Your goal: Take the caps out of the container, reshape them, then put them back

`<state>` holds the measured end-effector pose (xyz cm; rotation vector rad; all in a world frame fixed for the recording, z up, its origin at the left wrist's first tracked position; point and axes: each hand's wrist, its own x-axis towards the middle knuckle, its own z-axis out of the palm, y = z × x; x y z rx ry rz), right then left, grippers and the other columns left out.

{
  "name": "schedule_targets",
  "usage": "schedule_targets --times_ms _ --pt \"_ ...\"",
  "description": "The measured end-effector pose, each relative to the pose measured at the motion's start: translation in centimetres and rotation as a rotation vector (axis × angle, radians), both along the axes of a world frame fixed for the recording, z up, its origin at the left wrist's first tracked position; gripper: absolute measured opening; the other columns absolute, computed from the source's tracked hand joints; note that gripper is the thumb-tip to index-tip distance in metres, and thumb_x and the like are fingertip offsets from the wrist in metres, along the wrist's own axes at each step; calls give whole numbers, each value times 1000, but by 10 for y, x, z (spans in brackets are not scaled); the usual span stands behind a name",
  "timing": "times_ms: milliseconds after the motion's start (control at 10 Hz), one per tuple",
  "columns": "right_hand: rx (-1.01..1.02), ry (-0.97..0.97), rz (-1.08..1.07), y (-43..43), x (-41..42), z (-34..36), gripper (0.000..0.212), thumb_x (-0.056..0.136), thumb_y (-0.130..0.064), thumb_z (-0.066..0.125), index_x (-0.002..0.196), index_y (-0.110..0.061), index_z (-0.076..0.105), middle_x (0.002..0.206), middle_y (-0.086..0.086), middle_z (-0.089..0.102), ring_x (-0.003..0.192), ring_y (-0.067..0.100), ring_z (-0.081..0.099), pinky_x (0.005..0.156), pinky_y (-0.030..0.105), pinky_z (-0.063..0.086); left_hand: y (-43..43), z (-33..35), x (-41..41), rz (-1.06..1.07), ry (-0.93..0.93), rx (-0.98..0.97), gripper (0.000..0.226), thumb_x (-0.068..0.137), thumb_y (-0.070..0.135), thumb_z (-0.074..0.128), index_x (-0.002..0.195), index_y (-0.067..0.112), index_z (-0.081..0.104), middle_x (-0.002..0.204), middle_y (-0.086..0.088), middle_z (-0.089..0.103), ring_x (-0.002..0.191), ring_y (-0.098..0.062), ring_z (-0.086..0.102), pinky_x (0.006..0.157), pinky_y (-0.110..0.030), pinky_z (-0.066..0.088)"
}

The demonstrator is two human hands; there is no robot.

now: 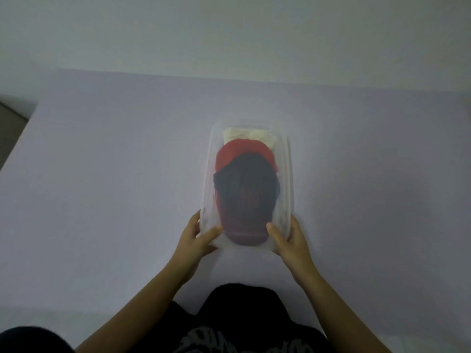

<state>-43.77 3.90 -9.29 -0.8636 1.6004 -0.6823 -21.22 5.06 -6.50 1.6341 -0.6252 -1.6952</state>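
A clear plastic container lies lengthwise on the pale lavender surface in front of me. Inside it, stacked caps overlap: a cream cap at the far end, a red cap below it, and a dark navy cap on top, its maroon brim at the near end. My left hand grips the container's near left corner, thumb over the rim. My right hand grips the near right corner the same way. Whether more caps lie underneath is hidden.
The lavender surface stretches wide on both sides of the container and ends at a white wall behind. Its left edge drops off near a dark strip of floor. My dark-clothed lap is at the bottom.
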Motion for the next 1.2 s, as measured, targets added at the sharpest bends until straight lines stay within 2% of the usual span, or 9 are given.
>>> schedule_targets --times_ms 200,400,600,700,900,1000,1100,1200 --pt "-52 -91 -72 -64 -10 2 86 65 -59 71 139 -28 39 136 1 52 117 22 56 73 34 59 -67 16 -13 24 61 -112 52 84 17 66 129 27 43 121 -3 59 108 -30 61 83 -45 57" --pt "-151 -119 -83 -151 -22 18 51 84 -32 68 131 -24 49 121 3 61 104 19 61 65 32 56 -154 24 -26 25 89 -163 50 85 12 65 130 21 45 120 -9 60 105 -33 62 82 -48 57" --pt "-163 -124 -56 -196 -28 14 43 85 -29 66 126 -23 52 119 5 62 100 17 62 58 27 53 -199 17 -33 41 101 -148 45 85 10 64 127 17 48 115 -12 61 104 -37 62 79 -49 58" --pt "-153 -123 -50 -208 -31 9 48 85 -31 66 129 -24 50 121 3 61 102 17 61 59 27 54 -209 11 -34 67 114 -129 43 86 8 63 125 17 48 112 -11 62 103 -37 62 77 -48 58" --pt "-117 -139 -32 -221 -32 2 56 84 -34 66 134 -25 44 128 3 56 107 18 59 66 30 55 -222 4 -36 87 139 -94 46 87 6 61 130 14 47 115 -13 61 103 -38 62 74 -46 58" --pt "-98 -86 32 -223 -32 10 76 80 -51 64 143 -26 30 142 0 44 123 22 49 92 43 51 -223 6 -33 24 78 -89 63 87 17 64 142 18 33 141 -13 46 119 -37 53 85 -47 55" --pt "-145 134 116 -224 -31 21 87 82 -56 56 150 -21 13 155 0 23 141 23 26 114 43 27 -226 14 -35 -77 -197 -132 85 84 38 65 150 23 13 158 -6 19 140 -33 29 106 -51 37" --pt "-395 372 196 -212 -23 46 68 96 -42 41 149 -14 11 159 2 5 146 17 6 116 28 7 -223 40 -41 -108 -596 -352 71 92 42 51 149 15 18 159 -7 16 146 -24 16 115 -43 20"
